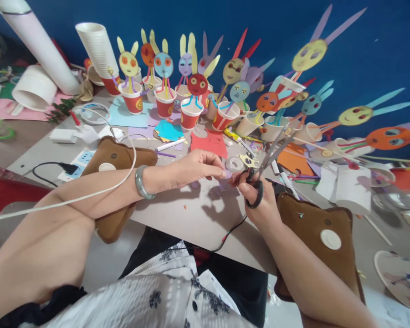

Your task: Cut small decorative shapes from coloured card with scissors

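Note:
My left hand [205, 168] pinches a small purple paper piece [228, 174] between thumb and fingertips, above the table. Close to its right, my right hand [259, 196] is wrapped round the black handles of a pair of scissors [269, 157]; the blades point up and away to the right. The fingertips of my right hand are near the purple piece, and whether they touch it is unclear. Small purple paper scraps lie under my hands. Just beyond are a roll of clear tape [234, 165] and a red paper sheet [209, 143].
Cups with paper rabbit faces [192, 114] line the back by a blue wall. Stacked white cups [97, 50] stand back left. Brown cushions [317, 241] lie on both sides. A power strip [78, 165] sits left, and a white cable crosses my left forearm.

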Action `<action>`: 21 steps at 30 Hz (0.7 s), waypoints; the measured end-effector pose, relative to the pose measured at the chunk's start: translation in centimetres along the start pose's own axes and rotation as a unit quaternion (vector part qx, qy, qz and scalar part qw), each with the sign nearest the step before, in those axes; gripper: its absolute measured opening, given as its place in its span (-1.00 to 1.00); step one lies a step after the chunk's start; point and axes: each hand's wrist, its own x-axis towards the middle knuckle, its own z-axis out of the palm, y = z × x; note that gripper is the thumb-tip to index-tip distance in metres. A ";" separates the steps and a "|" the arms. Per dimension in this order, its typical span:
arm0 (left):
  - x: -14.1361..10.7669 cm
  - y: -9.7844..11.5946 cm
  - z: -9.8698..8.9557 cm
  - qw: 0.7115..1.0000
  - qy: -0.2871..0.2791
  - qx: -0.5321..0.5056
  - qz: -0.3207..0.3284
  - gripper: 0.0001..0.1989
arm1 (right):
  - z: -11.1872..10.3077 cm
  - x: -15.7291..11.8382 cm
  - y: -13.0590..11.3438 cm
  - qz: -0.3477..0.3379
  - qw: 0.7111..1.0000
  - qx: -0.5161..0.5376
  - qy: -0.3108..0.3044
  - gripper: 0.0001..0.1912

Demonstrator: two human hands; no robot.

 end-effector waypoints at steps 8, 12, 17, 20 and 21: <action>0.4 -0.6 -0.1 0.989 0.056 -0.076 0.111 -0.78 | 0.3 -0.4 -0.8 0.038 0.982 -0.114 -0.143 -0.34; 0.3 -0.4 0.1 0.984 0.070 -0.093 0.137 -0.78 | 0.7 -0.5 -0.8 0.042 0.979 -0.109 -0.166 -0.34; -0.2 -0.1 0.5 0.984 0.067 -0.111 0.122 -0.75 | 1.2 -0.7 -0.9 0.047 0.979 -0.085 -0.178 -0.34; -0.5 0.0 0.8 0.985 0.067 -0.129 0.096 -0.76 | 1.5 -0.9 -1.0 0.051 0.981 -0.084 -0.168 -0.33; -0.5 0.0 0.8 0.985 0.068 -0.134 0.088 -0.76 | 1.6 -0.9 -1.0 0.054 0.981 -0.083 -0.166 -0.32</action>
